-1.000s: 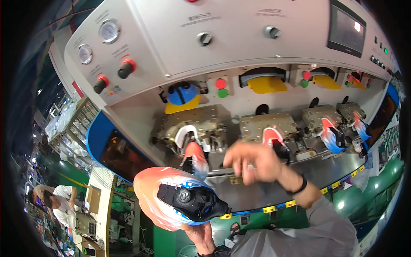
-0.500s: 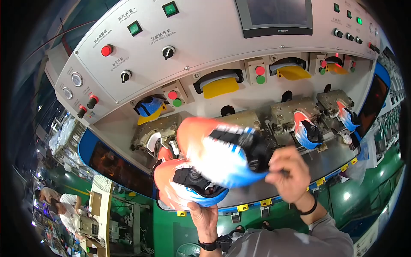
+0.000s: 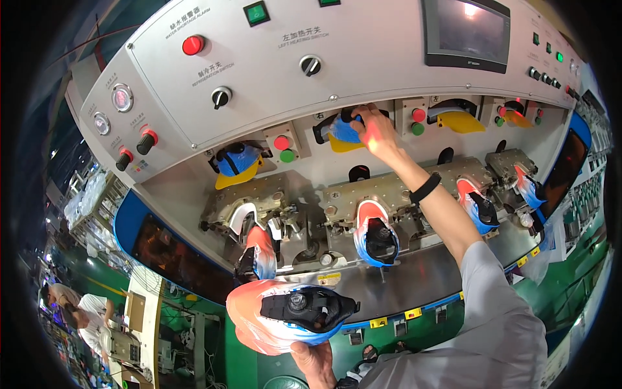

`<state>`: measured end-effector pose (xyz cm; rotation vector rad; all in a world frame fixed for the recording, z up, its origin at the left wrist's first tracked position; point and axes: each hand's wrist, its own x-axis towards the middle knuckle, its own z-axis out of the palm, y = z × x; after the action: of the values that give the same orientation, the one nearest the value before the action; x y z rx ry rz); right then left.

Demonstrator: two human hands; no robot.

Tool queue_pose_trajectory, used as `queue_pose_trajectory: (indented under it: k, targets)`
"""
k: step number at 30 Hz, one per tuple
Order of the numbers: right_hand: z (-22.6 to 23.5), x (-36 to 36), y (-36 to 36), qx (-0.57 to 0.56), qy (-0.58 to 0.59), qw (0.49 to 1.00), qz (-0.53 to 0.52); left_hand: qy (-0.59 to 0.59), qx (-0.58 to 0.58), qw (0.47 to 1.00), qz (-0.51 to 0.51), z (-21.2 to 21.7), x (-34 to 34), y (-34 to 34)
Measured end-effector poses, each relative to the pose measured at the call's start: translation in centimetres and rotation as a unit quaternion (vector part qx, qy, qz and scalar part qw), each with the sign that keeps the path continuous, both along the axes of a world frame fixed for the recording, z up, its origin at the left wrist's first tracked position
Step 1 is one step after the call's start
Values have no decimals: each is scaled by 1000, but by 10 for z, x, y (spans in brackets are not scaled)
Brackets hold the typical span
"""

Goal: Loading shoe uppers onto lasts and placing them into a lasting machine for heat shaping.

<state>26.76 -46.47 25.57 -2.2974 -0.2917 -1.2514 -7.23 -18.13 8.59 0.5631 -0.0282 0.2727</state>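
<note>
Holds a coral, white and blue shoe upper (image 3: 288, 312) at 6 o'clock, clasped from below in the left grip (image 3: 315, 363), with thumb laid against its near side and fingers hidden underneath. Points the coral end toward 9 o'clock and the dark collar toward 3, black opening facing up. Stretches the right grip (image 3: 378, 133) into the machine (image 3: 369, 71) at about 1 o'clock, with fingers bent over the upper edge of a blue piece (image 3: 345, 129) above a yellow flap (image 3: 343, 145). Cannot tell whether pinching that edge or only pressing on it. Wears a black band (image 3: 425, 188) on the right wrist.

Has another blue piece with black strips (image 3: 237, 161) at 10 o'clock, above a second yellow flap (image 3: 236, 179). Shows four more uppers along the metal blocks: a first upper (image 3: 261, 254) between 7 and 8 o'clock, just below a white curved piece (image 3: 242, 215); a second upper (image 3: 379, 240) at 4; a third upper (image 3: 478, 206) and a fourth upper (image 3: 531, 188) near 3. Includes, toward 8 o'clock, a pale tabletop (image 3: 148, 282) and, beyond it, a co-worker in white (image 3: 94, 314).
</note>
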Motion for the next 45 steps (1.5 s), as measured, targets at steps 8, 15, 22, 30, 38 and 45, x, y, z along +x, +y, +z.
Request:
queue_pose_trajectory:
  k: [8, 15, 22, 30, 38, 45]
  targets:
    - [-32, 3, -33, 197, -135, 970, 53, 4, -6, 1000, -25, -2, 8, 12]
    - [-74, 3, -142, 350, 108, 931, 11, 38, 9, 999, -11, -7, 2, -13]
    - [-63, -1, -144, 301, 199, 931, 50, 20, 39, 997, 56, 14, -19, -81]
    - [-39, -303, -168, 135, 197, 808, 538, -22, 71, 997, 7, 33, -27, -239]
    - [-61, -369, -266, 172, -27, 944, 281, 20, 61, 992, -113, 55, -18, -354]
    - [-22, -303, -340, 121, -113, 980, 107, -47, 137, 981, -130, 56, -9, -345]
